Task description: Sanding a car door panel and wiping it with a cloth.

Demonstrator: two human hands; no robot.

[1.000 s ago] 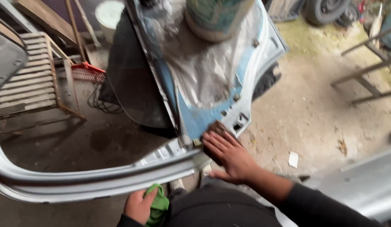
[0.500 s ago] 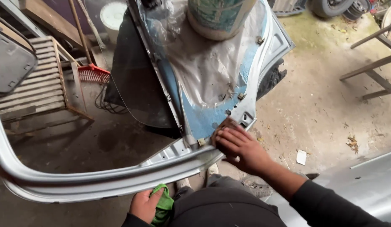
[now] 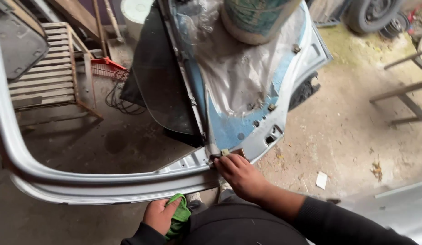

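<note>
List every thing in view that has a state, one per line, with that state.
right hand: fingertips pressing a small brown pad against the car door, at its corner
left hand: closed around the green cloth, low beside the body
car door: off the car, lying flat, inner side up, partly sanded with blue showing
plastic sheet: crumpled across the door panel
door window frame: without glass
bucket: standing upright on the door
</note>
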